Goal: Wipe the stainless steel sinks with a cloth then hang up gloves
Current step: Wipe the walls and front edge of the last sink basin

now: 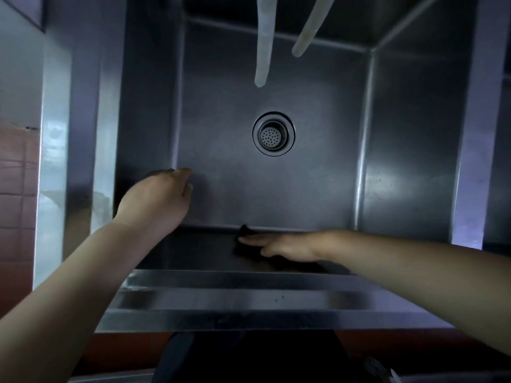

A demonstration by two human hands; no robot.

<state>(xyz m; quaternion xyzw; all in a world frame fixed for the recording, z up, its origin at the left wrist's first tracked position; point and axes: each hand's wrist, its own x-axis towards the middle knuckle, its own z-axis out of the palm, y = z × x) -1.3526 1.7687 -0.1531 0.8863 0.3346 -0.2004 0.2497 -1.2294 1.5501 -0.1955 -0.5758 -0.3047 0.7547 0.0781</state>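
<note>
A deep stainless steel sink (318,189) fills the view, with a round drain strainer (273,133) in its floor. My right hand (284,247) lies flat with straight fingers on a dark cloth (244,239), pressing it against the sink's near inner wall. My left hand (157,200) hovers inside the sink near its left wall, fingers loosely curled and holding nothing. No gloves are in view.
Two pale hoses or spouts (264,42) (311,29) hang down over the back of the sink. The steel front rim (249,299) runs below my arms. Red-brown floor tiles (16,189) show at the far left.
</note>
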